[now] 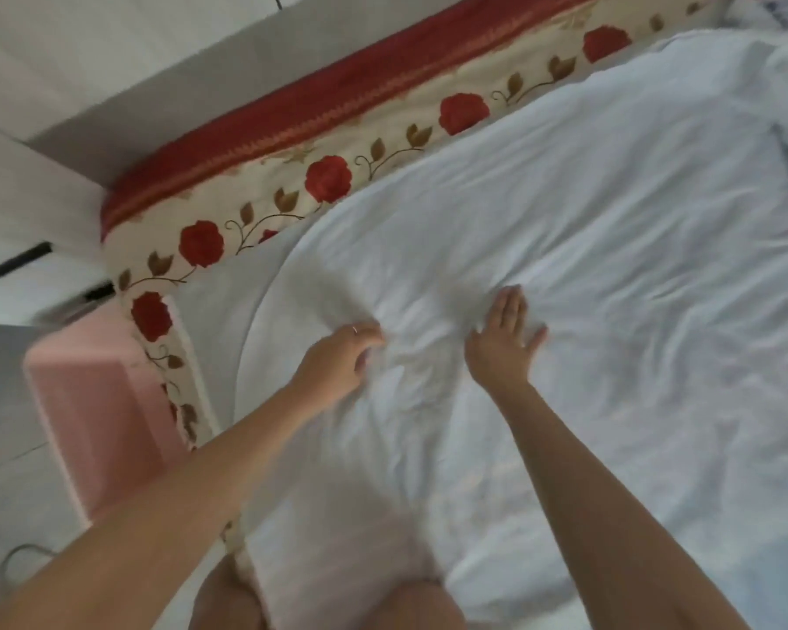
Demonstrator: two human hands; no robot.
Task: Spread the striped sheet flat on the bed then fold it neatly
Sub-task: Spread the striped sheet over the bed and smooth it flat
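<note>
Two bare arms reach up from the bottom of the frame over a bed (210, 288), seen from above at a tilt and somewhat blurred. A pale, rumpled sheet (610, 243) lies spread across the bed and fills the centre and right of the frame; its rounded edge curves down the left side, and its near end hangs toward the person's knees (228, 597) at the bottom.

The left hand (342, 356), centre left, has its fingers curled and gathers a bunch of the sheet, with creases radiating from it. A thin ring (355, 330) shows on one finger.

The right hand (503, 341), just beside it toward the centre, lies flat and released, palm down, fingers straight and spread, pressing on the cloth.

A cream bedspread border with red roses (328, 179) and a red band runs diagonally across the upper left. A pink box (96, 402) stands on the tiled floor (1, 402) at the left edge.
</note>
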